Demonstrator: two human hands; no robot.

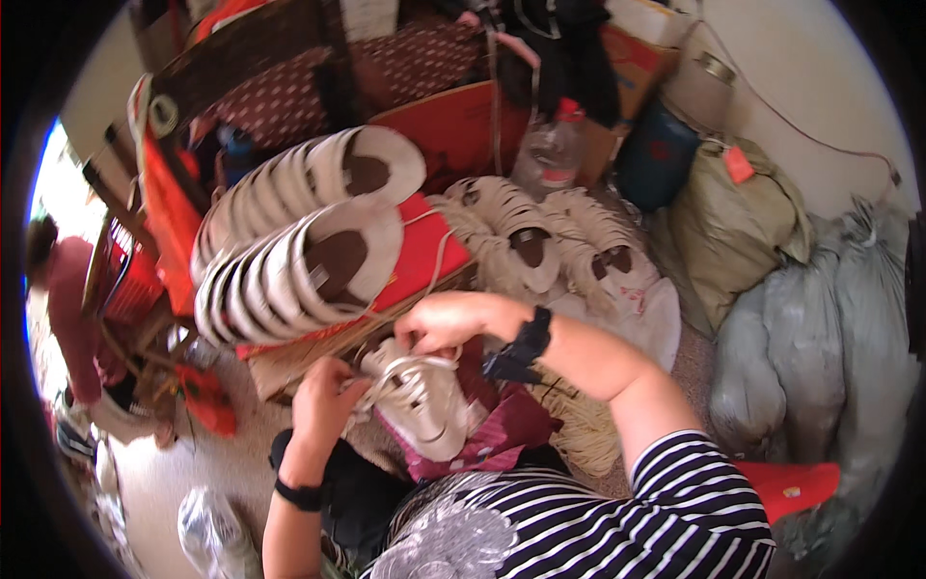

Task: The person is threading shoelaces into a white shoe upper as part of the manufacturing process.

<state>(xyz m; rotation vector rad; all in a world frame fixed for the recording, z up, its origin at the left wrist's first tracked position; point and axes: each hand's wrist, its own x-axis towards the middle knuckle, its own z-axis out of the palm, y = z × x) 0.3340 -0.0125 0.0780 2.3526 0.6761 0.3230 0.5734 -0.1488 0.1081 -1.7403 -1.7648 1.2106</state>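
A cream lace-up shoe (424, 410) rests on maroon cloth (506, 429) over my lap, its toe pointing toward me. Pale laces (410, 372) cross its tongue and loop at the top. My left hand (326, 400) is beside the shoe's left side, thumb and fingers pinched on a lace end. From the right, my right hand (444, 323) reaches over the far end of the shoe. Its fingers are curled together around a lace near the opening, though the fingertips are partly hidden.
Two rows of nested cream shoe uppers (289, 265) sit on a red-topped box (424, 251) ahead. More stacked shoes (526, 241) stand to its right. Pale laces (588, 434) lie in a bundle by my right elbow. Grey sacks (801, 338) line the right; another person (77, 318) is at far left.
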